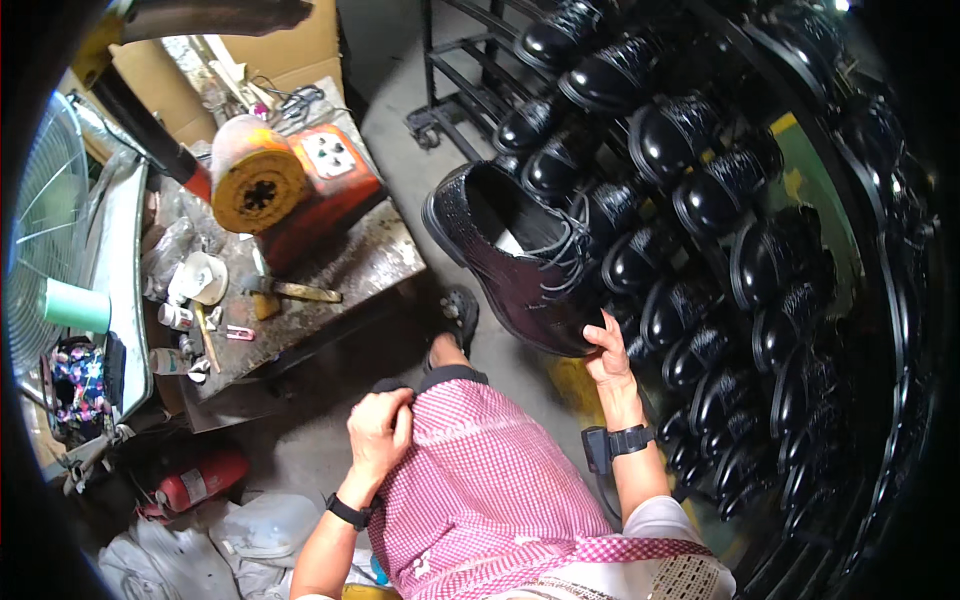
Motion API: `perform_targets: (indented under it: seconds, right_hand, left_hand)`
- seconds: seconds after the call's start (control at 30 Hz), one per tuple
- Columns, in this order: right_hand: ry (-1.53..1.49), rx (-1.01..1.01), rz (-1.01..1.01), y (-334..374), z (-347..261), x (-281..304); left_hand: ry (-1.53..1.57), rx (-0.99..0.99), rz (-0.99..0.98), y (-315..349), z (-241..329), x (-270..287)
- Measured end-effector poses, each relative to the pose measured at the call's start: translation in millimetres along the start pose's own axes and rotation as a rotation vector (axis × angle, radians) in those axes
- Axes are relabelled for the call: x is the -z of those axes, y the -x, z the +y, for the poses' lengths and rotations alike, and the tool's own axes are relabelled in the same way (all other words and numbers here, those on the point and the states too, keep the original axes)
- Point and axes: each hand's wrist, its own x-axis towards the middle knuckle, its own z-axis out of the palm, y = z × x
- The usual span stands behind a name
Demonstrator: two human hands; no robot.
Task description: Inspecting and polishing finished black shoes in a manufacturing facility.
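A dark lace-up dress shoe (530, 260) is held up by its toe end in my right hand (610, 360). My thumb shows along the toe, while the other fingers are mostly hidden under it. The opening faces up, grey laces hang loosely at the front, and a pale patch shows inside. My left hand (378, 432) rests by my knee at the edge of a red-and-white checked apron (490, 450). Its fingers are curled closed near some dark cloth (392, 384), and what they may hold is hidden.
At right, a tall rack (470, 45) carries rows of glossy black shoes (690, 135). To the left, a worn workbench (375, 245) bears an orange machine (315, 185), a hammer (305, 291) and small containers. A fan (45, 230) and a fire extinguisher (203, 478) stand farther left.
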Motion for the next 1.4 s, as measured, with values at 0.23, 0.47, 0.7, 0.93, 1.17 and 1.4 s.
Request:
perform_targets:
  seconds: [0.23,0.47,0.7,0.93,1.17,1.4]
  right_hand:
    - [0.133,0.145,-0.040,-77,-15,-74]
    - [0.160,0.223,-0.134,-132,-24,-138]
    - [0.182,0.228,-0.218,-177,-28,-181]
    - [0.159,0.210,-0.236,-203,-23,-211]
    - [0.145,0.211,-0.263,-213,-23,-226]
    - [-0.038,0.044,-0.128,-212,-15,-217]
  left_hand:
    - [0.024,-0.025,0.016,-2,0,6]
    - [0.075,-0.013,0.013,0,-8,12]
    - [0.100,-0.001,0.021,2,-8,18]
    - [0.129,-0.014,0.042,5,-14,18]
    - [0.157,-0.027,0.062,7,-16,19]
    - [0.172,-0.040,0.081,8,-18,20]
